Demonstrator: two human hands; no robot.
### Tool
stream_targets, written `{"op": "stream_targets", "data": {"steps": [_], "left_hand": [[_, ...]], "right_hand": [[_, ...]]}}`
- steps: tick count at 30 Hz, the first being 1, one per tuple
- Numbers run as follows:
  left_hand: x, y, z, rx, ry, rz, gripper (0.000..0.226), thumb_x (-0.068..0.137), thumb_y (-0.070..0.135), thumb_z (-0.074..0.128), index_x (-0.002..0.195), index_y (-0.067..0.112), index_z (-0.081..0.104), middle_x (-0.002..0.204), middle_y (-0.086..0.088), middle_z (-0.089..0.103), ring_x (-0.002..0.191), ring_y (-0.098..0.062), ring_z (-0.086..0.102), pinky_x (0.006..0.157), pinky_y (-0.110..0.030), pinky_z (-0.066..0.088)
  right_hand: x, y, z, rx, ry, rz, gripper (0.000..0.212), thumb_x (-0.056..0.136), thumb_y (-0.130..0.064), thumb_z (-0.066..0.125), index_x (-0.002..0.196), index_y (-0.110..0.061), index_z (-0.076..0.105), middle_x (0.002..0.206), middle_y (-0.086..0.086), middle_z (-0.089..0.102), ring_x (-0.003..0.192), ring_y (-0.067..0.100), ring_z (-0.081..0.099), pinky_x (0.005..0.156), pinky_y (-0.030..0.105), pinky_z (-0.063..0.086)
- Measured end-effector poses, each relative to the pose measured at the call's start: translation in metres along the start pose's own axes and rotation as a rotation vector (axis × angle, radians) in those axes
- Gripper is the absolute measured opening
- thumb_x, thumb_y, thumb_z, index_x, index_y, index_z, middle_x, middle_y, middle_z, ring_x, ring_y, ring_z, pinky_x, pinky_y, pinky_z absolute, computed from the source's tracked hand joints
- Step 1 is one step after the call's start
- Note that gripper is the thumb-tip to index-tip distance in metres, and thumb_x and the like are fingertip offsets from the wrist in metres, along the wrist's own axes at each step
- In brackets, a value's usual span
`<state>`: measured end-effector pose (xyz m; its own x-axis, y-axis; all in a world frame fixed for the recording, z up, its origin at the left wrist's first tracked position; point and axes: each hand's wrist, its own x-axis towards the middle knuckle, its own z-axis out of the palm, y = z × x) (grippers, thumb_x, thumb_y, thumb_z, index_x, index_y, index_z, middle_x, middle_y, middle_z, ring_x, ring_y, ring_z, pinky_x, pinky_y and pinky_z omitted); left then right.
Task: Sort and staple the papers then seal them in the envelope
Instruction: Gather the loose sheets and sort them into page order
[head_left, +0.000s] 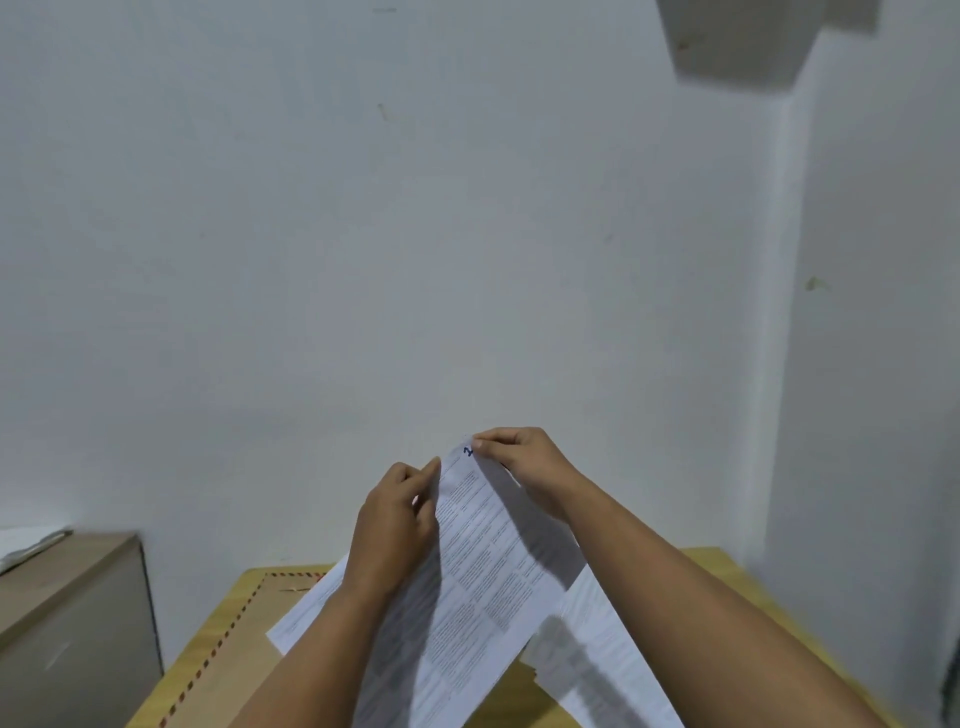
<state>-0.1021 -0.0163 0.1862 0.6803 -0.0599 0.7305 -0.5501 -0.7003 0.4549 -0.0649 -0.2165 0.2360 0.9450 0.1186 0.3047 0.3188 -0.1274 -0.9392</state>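
Note:
Both hands hold up a printed sheet of paper (483, 561) above the table. My left hand (397, 512) pinches its top left edge. My right hand (519, 457) pinches its top right corner, next to a blue handwritten number. More printed sheets (602, 639) lie on the table beneath, one sticking out to the left (306, 608). A brown envelope (234, 639) with a red-and-dark striped border lies flat at the left of the table, partly under the papers. No stapler is in view.
The yellow wooden table (717, 564) stands against a white wall. A beige cabinet (67, 613) stands to the left with something white on top. A wall corner juts out at the right.

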Motion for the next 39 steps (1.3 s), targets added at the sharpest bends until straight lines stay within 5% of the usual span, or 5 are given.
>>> {"op": "stream_targets", "data": {"steps": [8,17,27,32,39], "left_hand": [[0.001,0.009,-0.002,-0.043,0.057,-0.049,0.033,0.096,0.011,0.065,0.127,0.022,0.071,0.088,0.005,0.061,0.076,-0.007,0.056,0.064,-0.015,0.039],[0.001,0.013,0.003,-0.092,0.040,-0.069,0.032,0.097,0.015,0.066,0.127,0.025,0.071,0.088,0.007,0.060,0.079,-0.005,0.057,0.064,-0.016,0.041],[-0.004,0.006,0.010,0.061,-0.166,-0.026,0.050,0.100,0.030,0.053,0.148,0.040,0.042,0.124,0.007,0.067,0.109,-0.017,0.060,0.079,-0.035,0.051],[-0.001,-0.001,0.022,0.086,-0.282,-0.026,0.057,0.098,0.027,0.054,0.151,0.041,0.041,0.133,0.005,0.067,0.114,-0.020,0.065,0.090,-0.040,0.056],[-0.015,-0.022,0.070,0.130,-0.451,-0.024,0.045,0.101,0.024,0.050,0.146,0.032,0.051,0.095,0.001,0.064,0.087,-0.016,0.059,0.079,-0.036,0.053]], "right_hand": [[-0.014,-0.002,0.000,-0.034,0.051,0.000,0.012,0.095,-0.029,0.076,0.102,-0.023,0.084,0.108,-0.011,0.080,0.116,0.011,0.069,0.109,0.044,0.051],[-0.029,0.000,-0.004,-0.039,0.079,-0.032,0.017,0.098,-0.025,0.073,0.111,-0.017,0.081,0.107,-0.007,0.080,0.107,0.009,0.072,0.088,0.020,0.051],[-0.035,0.011,-0.010,0.045,0.135,0.105,0.010,0.093,-0.023,0.078,0.101,-0.021,0.083,0.099,-0.008,0.082,0.096,0.014,0.077,0.088,0.030,0.060],[-0.040,0.028,-0.013,0.079,0.195,0.224,0.015,0.094,-0.012,0.074,0.106,-0.019,0.079,0.093,-0.001,0.080,0.071,0.009,0.077,0.060,0.021,0.058],[-0.034,0.097,-0.019,0.094,0.245,0.362,0.023,0.090,-0.002,0.072,0.109,-0.013,0.078,0.094,0.008,0.080,0.072,0.014,0.077,0.063,0.024,0.058]]}}
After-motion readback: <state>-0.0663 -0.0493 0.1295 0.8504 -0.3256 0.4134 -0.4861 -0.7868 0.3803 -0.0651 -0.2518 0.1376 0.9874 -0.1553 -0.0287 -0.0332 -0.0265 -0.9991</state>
